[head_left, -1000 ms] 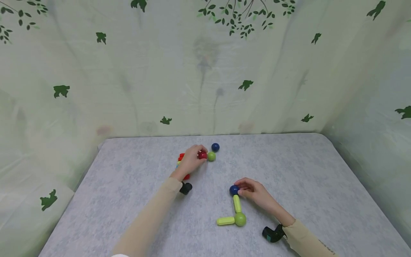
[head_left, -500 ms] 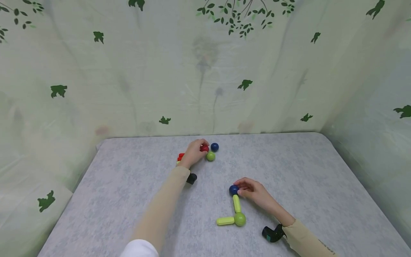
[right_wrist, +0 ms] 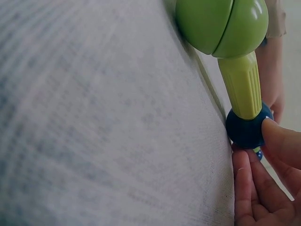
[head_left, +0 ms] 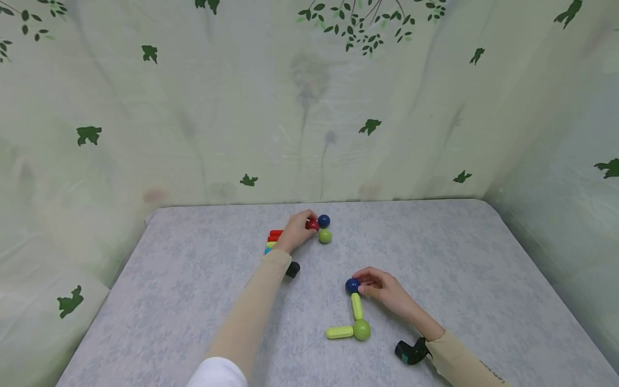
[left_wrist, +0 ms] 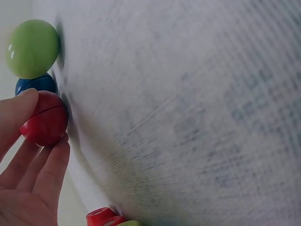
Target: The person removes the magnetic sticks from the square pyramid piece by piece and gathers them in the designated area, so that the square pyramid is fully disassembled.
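Note:
Near the back of the table, my left hand [head_left: 297, 232] holds a glossy red ball [left_wrist: 47, 121] between thumb and fingers. Right beside that ball are a loose blue ball [head_left: 324, 221] and a light green ball [head_left: 325, 236]. Closer to me, the fingers and thumb of my right hand [head_left: 387, 290] pinch a dark blue ball [right_wrist: 244, 129]. It sits on one end of a yellow-green rod [head_left: 357, 306], whose other end joins a bigger-looking green ball [head_left: 361, 330]. From that green ball a second yellow-green rod [head_left: 340, 332] points left.
Several coloured rods [head_left: 274, 239], red, yellow and blue, lie side by side left of my left hand, partly covered by it. The grey table [head_left: 459, 258] ends at a leaf-patterned curtain [head_left: 309, 134] behind. Each wrist carries a black camera [head_left: 411, 352].
My left hand has moved back and to the right with the red ball, up against the blue ball. The loose green ball has shifted slightly right. My right hand stays put.

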The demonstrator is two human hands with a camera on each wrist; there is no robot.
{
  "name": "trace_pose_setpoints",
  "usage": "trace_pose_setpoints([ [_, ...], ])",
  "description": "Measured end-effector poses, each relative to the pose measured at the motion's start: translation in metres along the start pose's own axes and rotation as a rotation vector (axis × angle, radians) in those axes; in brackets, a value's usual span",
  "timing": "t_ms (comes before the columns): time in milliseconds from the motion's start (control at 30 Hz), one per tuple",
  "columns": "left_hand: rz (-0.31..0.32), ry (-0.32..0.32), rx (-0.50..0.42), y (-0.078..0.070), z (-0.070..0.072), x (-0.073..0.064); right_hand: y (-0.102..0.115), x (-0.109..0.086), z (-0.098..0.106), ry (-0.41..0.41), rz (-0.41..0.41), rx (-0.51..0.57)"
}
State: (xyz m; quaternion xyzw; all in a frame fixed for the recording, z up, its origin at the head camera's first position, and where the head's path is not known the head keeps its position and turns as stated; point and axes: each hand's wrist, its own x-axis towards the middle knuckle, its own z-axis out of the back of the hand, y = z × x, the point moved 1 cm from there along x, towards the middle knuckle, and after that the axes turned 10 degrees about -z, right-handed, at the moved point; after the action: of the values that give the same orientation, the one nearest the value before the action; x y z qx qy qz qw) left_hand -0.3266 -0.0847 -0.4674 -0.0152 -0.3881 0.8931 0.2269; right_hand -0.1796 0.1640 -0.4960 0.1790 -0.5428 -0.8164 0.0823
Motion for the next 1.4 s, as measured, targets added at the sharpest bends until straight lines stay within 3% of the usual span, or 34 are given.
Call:
trace_pose_setpoints([
  [200,0.03,0.002,-0.057,-0.005,0.005,-0.004,0.0,0.0,0.0,0.001,0.0,0.007],
  [433,-0.014,-0.029,-0.086,-0.002,0.015,-0.012,-0.001,0.0,0.0,0.0,0.002,0.002],
  [600,-0.063,-0.038,-0.09,-0.01,0.024,-0.027,0.0,0.0,0.001,-0.001,-0.005,0.003],
  [733,-0.128,-0.019,-0.111,-0.021,0.027,-0.047,0.0,0.0,0.001,-0.004,-0.01,0.0],
  [867,-0.217,0.052,-0.13,-0.029,0.023,-0.07,0.0,0.0,0.001,-0.002,-0.014,-0.003],
  [1033,-0.327,0.185,-0.12,-0.039,0.012,-0.095,0.0,0.0,0.0,-0.001,-0.018,-0.003],
  [1400,-0.375,0.466,-0.2,-0.073,-0.02,-0.133,0.001,0.0,0.0,0.017,0.005,0.013],
])
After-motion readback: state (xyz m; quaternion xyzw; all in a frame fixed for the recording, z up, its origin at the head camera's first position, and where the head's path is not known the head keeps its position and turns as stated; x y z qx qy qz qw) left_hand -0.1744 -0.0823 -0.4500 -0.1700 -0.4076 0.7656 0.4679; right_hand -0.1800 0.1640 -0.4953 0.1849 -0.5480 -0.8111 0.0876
